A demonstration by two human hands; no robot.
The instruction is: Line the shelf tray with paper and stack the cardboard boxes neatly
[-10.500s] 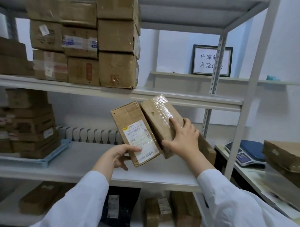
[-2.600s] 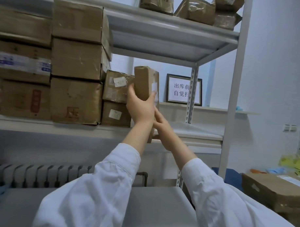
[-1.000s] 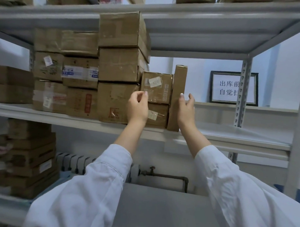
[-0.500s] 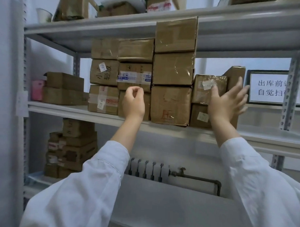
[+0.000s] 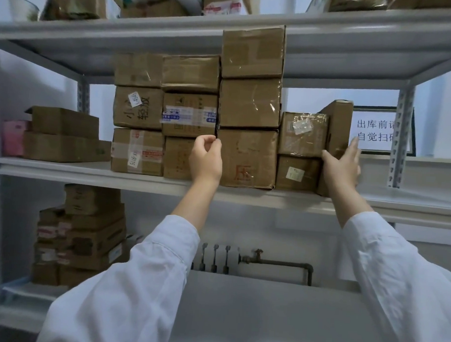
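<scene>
Two white sleeves (image 5: 128,282) reach up from the near edge. The left hand (image 5: 205,160) has its fingers (image 5: 212,144) curled in, with the thumb tip meeting the fingertips and nothing visible between them. They sit at the upper left corner of a large brown cardboard box with a red stamp (image 5: 246,156); whether they touch it is hard to tell.

The right hand (image 5: 340,169) is spread wide. Its straight fingers lie against the right side of a tall narrow brown cardboard box standing on end (image 5: 336,123), and its thumb is at the box's left edge. The palm hides the box's lower part.

Just left of the thumb, a small tape-wrapped brown box (image 5: 302,134) sits on another small brown box with a pale label (image 5: 297,173). All of these rest on the grey metal shelf board (image 5: 91,171), below both wrists.

Well below and left of the left hand, a stack of brown boxes (image 5: 81,237) stands on a lower shelf; its base is hard to make out. Behind the right fingertips, a framed white sign with black characters (image 5: 374,130) is partly covered by the shelf post.
</scene>
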